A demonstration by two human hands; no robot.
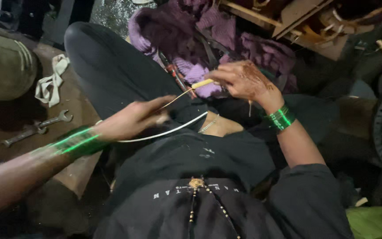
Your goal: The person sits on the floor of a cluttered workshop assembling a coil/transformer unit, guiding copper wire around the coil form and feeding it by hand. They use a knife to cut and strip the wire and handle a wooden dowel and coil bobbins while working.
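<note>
Floor: dark, speckled, seen at top centre; lighting dim.
Surface: brown board (pixel 74 95) at left, carrying a wrench (pixel 36 128) and a pale cloth strip (pixel 51 82).
Crates: wooden frames (pixel 297 17) at upper right; contents too dark to tell.
Purple knit (pixel 208 31): heaped at upper centre, beyond the lap.
Lap: black clothing fills centre and lower frame; beaded pendant (pixel 196 183) at lower centre.
Left hand (pixel 131 119): centre-left, blurred; fingertips pinched together on a thin strand (pixel 177 97).
Right hand (pixel 244 79): centre-right, fingers clamped on a pale stick (pixel 202 83), above the lap.
White cane strip (pixel 169 131): curves below the left hand.
Bangles (pixel 281 118): green, on both wrists.
</note>
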